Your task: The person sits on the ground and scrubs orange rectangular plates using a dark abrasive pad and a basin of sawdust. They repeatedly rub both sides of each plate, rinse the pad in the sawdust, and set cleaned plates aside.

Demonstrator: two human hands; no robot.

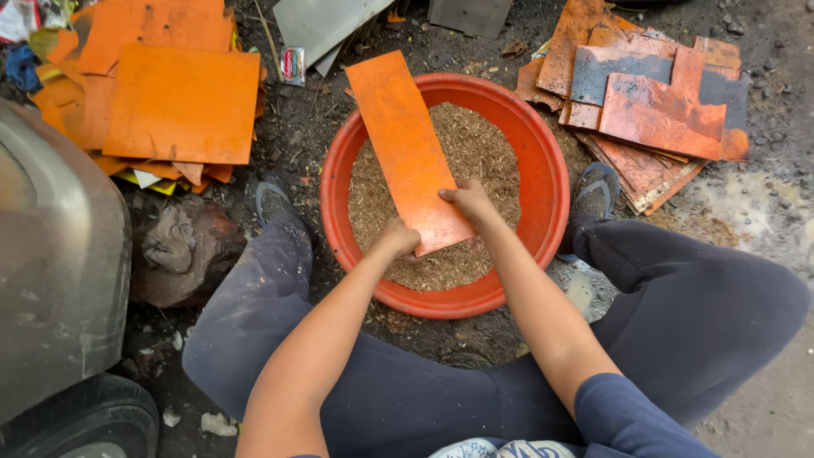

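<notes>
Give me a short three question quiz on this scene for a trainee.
1. True or false: both hands hold the orange panel over the red basin.
2. What fills the basin? A) water B) sawdust-like shavings C) stones
3. Which hand holds the panel's near right edge?

Key: 1 true; the left hand and right hand both grasp its near end. 2 B. 3 the right hand.

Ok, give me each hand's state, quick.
Left hand: closed on the near end of the orange board.
Right hand: closed on the same board's near edge.
</notes>
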